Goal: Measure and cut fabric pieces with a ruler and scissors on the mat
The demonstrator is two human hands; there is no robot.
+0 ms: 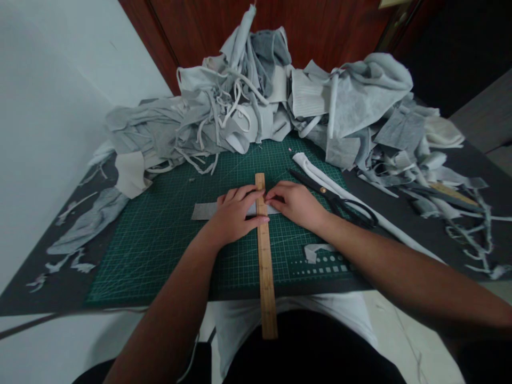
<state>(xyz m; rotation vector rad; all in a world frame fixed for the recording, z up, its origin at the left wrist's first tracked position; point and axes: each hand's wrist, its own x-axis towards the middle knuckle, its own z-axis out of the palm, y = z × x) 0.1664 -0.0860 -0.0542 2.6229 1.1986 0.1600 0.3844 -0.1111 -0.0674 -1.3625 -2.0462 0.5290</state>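
Observation:
A wooden ruler (265, 266) lies upright in the picture across a grey fabric strip (205, 211). My left hand (236, 213) rests on the strip, with thumb and index finger on the ruler, holding it down. At the ruler's right edge, my right hand (298, 202) is closed in a pinch, over the strip's right part. Whatever sits between its fingertips is too small to make out. Black-handled scissors (324, 190) lie partly open just right of my right hand, beside a long white rolled fabric piece (384, 221).
Beneath everything is a green cutting mat (156, 240) on a dark table (24, 293). Grey and white fabric pieces are heaped (240, 106) along the back. A small scrap (314, 250) lies near my right forearm. More scraps and tangled threads (476, 234) lie at the right.

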